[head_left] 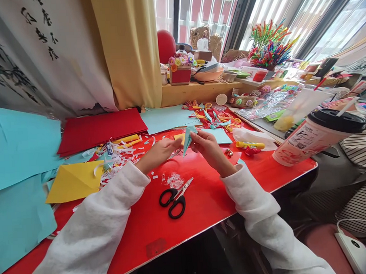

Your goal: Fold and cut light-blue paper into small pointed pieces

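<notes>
A small folded piece of light-blue paper (187, 139), narrowing to a point at the bottom, is held above the red table (203, 192). My right hand (210, 148) pinches its right side between thumb and fingers. Just left of the paper is my left hand (161, 153), fingers stretched towards its edge; whether they touch it is hard to see. Black-handled scissors (177, 198) lie below the hands, blades partly apart and pointing up and right. White paper scraps (175, 180) lie near the blades.
Blue sheets (19, 148), a yellow sheet (75, 181) and shredded paper (120, 166) cover the left. Red sheets (100, 130) lie behind. To the right are a glue stick (250, 145) and a large lidded cup (316, 137). A person in striped clothing (361, 149) is at far right.
</notes>
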`<state>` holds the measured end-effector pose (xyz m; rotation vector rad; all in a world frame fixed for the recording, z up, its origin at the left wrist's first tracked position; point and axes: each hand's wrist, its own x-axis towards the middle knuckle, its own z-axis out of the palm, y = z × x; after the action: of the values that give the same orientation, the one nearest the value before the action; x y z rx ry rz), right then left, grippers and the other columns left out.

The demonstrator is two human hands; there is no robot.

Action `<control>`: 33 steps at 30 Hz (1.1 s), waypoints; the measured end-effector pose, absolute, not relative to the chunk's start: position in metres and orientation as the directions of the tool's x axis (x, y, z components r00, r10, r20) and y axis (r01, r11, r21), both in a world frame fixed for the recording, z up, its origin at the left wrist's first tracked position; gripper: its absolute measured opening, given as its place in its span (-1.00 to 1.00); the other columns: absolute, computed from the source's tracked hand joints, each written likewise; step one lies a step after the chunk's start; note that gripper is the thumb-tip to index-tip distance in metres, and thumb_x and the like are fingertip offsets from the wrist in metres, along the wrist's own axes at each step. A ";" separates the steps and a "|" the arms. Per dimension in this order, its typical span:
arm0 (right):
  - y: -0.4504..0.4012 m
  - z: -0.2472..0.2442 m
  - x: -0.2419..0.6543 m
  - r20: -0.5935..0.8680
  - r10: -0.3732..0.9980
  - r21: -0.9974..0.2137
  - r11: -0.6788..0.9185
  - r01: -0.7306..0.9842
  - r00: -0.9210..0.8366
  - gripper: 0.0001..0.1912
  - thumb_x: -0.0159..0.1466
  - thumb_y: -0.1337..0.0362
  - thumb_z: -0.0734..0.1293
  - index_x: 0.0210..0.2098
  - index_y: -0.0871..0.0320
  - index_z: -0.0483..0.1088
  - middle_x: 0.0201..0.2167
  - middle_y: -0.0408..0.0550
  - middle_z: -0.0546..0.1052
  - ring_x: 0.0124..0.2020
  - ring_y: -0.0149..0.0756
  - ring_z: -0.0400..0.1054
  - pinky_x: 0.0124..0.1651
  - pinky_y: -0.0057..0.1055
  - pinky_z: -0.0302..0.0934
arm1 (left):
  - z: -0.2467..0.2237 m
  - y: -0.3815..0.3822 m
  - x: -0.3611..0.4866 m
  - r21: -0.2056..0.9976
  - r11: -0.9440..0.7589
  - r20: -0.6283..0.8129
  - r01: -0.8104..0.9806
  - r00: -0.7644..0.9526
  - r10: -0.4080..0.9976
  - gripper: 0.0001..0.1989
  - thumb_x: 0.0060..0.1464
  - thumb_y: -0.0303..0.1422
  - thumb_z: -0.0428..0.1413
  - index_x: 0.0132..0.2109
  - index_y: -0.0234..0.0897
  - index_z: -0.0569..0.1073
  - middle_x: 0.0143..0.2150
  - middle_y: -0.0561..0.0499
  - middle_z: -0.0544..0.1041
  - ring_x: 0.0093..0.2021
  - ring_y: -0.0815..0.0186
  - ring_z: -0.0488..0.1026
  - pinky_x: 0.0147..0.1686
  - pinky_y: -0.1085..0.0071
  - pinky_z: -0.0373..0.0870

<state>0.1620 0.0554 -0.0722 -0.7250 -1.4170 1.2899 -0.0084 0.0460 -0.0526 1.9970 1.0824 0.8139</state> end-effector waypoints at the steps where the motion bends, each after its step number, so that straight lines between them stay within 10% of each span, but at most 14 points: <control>1: 0.055 -0.071 0.163 0.289 0.910 -0.954 0.248 -0.171 -0.296 -0.73 0.15 0.12 0.27 -0.50 0.21 0.29 -0.64 -0.21 0.28 -0.63 -0.55 0.12 -0.58 -0.53 0.01 | -0.052 0.046 -0.009 0.829 -0.382 0.199 0.410 0.422 0.885 -0.50 0.08 -0.02 -0.18 -0.30 -0.26 0.50 -0.32 -0.02 0.46 -0.26 0.27 0.37 -0.24 0.38 0.25; 18: 0.051 -0.077 0.156 0.254 0.866 -0.963 0.186 -0.194 -0.430 -0.66 0.14 0.08 0.26 -0.20 0.16 0.39 -0.37 -0.11 0.46 -0.37 -0.42 0.36 -0.23 -0.39 0.29 | -0.060 0.048 -0.005 0.811 -0.403 0.397 0.423 0.106 0.912 -0.73 0.00 -0.18 0.02 -0.28 -0.28 0.46 -0.28 0.01 0.35 -0.27 0.34 0.31 -0.22 0.42 0.23; 33: 0.054 -0.077 0.158 0.237 0.941 -0.965 0.199 -0.169 -0.244 -0.76 0.10 0.12 0.30 -0.45 0.20 0.37 -0.51 -0.12 0.41 -0.47 -0.42 0.31 -0.32 -0.40 0.28 | -0.050 0.047 -0.011 0.880 -0.343 0.295 0.328 0.187 0.937 -0.68 0.06 -0.28 -0.04 -0.04 -0.20 0.41 -0.19 -0.02 0.39 -0.25 0.34 0.35 -0.23 0.39 0.29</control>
<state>0.1583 0.0540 -0.0772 -0.8028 -1.3861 1.2902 -0.0113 0.0471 -0.0499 1.7914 1.1913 1.1505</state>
